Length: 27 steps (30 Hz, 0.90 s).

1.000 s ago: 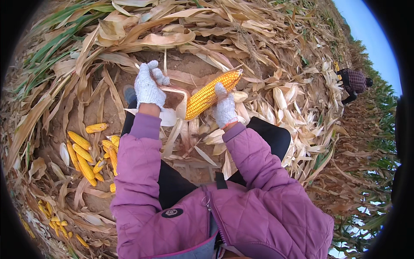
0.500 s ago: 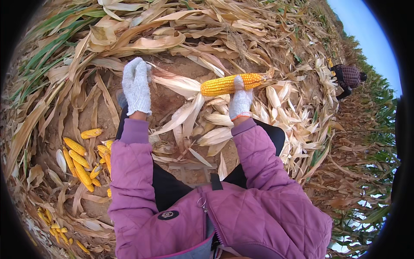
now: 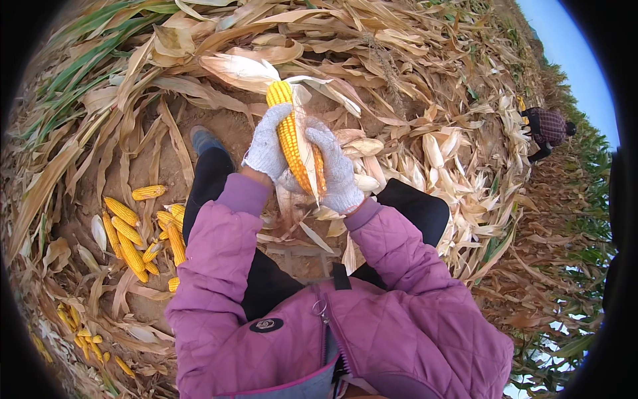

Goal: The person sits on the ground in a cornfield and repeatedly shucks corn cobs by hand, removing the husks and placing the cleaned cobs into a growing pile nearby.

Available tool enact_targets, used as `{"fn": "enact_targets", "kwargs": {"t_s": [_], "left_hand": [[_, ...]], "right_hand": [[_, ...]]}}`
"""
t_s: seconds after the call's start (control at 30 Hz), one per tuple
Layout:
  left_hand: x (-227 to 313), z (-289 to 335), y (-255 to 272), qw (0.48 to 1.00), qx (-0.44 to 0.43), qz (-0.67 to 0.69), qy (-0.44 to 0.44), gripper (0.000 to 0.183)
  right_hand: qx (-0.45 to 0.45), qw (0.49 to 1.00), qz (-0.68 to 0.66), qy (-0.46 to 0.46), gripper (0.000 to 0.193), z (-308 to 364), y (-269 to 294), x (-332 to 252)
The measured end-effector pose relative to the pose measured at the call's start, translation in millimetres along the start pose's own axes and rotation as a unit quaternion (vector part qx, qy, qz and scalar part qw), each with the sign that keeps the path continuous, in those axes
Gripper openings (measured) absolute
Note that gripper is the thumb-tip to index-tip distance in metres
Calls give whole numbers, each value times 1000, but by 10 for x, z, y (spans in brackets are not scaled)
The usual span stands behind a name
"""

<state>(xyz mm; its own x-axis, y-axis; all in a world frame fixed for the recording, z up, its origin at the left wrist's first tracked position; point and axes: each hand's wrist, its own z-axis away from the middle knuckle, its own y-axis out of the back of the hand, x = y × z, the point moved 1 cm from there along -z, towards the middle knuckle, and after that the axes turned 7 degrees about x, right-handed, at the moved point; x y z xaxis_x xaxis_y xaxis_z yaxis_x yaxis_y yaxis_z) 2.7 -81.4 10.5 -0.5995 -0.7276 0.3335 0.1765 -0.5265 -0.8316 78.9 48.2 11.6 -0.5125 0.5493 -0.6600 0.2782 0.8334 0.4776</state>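
Observation:
An ear of corn (image 3: 288,138) stands slanted between my gloved hands, its yellow kernels largely bare. My left hand (image 3: 268,145) is closed around its left side. My right hand (image 3: 334,167) is closed on the lower right side, with the thumb against a pale strip of husk (image 3: 302,136) lying along the kernels. More dry husk (image 3: 240,70) spreads out from the far end of the ear. The fingers under the ear are partly hidden.
Several husked ears (image 3: 126,231) lie on the ground to my left, with a smaller group (image 3: 83,336) at lower left. A heap of pale husks (image 3: 458,173) covers the ground at right. Dry stalks (image 3: 266,33) lie ahead. Another person (image 3: 548,128) bends over at far right.
My left hand has come right, onto the ear. The ear has swung from lying crosswise to nearly upright in the view, moving left with my right hand.

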Motion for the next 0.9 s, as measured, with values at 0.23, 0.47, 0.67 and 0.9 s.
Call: {"fn": "enact_targets", "kwargs": {"t_s": [0.23,0.47,0.67,0.9], "left_hand": [[55,-6,3,996,37,-59,-52,39],[139,25,-53,988,6,-100,-121,47],[167,202,-96,974,-126,-175,-76,56],[102,169,4,957,-187,-215,-58,68]], "right_hand": [[-42,998,48,2,78,113,139,-262],[25,983,-71,-168,25,281,194,-309],[205,881,-202,-376,28,128,417,6],[183,854,-295,-388,31,-199,650,46]]}}
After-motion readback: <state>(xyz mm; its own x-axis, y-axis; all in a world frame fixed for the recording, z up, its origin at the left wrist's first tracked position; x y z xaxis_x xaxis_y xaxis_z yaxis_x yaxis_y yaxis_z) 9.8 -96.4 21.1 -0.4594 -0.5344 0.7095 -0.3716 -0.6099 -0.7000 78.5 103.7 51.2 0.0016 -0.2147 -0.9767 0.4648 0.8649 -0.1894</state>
